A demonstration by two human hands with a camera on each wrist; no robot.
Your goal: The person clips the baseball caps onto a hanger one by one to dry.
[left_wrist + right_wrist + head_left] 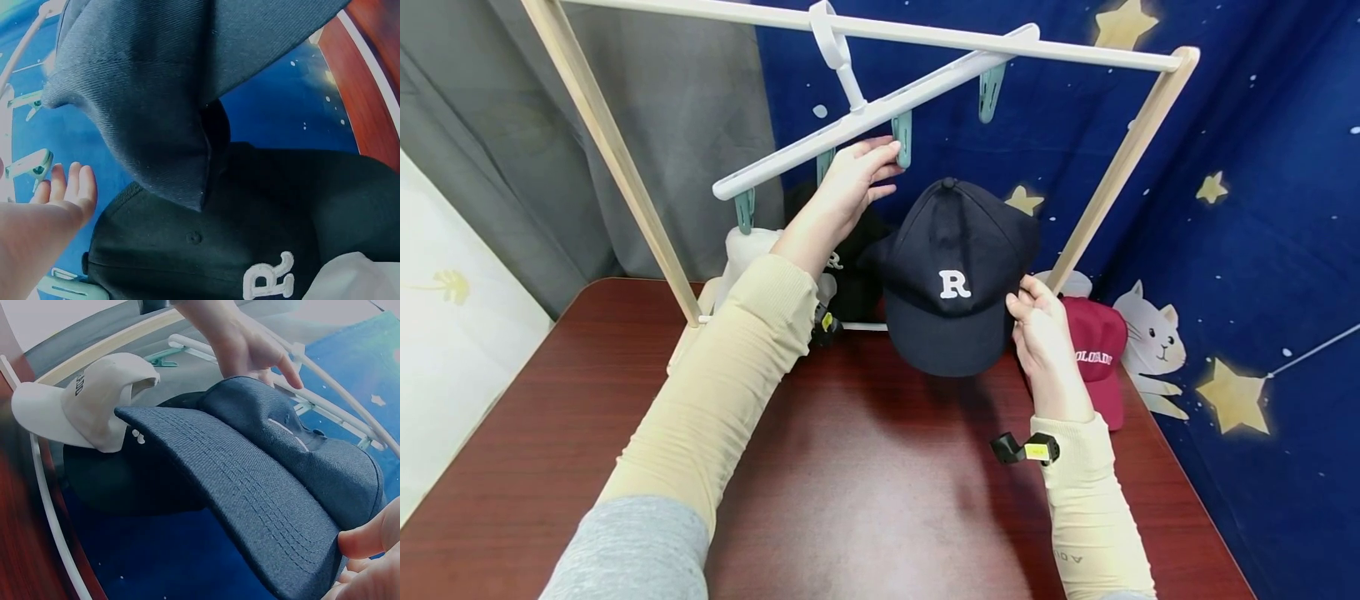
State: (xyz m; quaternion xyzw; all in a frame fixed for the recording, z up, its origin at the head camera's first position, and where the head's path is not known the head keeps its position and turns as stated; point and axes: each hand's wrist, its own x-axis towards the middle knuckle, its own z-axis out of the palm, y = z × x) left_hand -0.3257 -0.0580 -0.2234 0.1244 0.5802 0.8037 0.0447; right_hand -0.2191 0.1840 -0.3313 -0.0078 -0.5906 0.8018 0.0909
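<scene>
My right hand [1047, 337] grips the side of a navy baseball cap [951, 250] with a white R, thumb at the brim's edge in the right wrist view. The cap is held up, brim low, below a white hanger [865, 119]. My left hand [857, 179] is raised at the hanger, thumb and forefinger at a green clip [903, 139]; its other fingers extend loosely. Behind the navy cap hangs a black cap [181, 244], also marked R, partly hidden by my left arm in the head view. Beside it is a white cap [94, 403].
A wooden rack [1108, 171] carries the hanger, which slants upward to the right. Further green clips [992, 92] hang along it. On the dark red table [880, 500], a maroon cap [1093, 350] stands at the right, near a cat cutout [1152, 337].
</scene>
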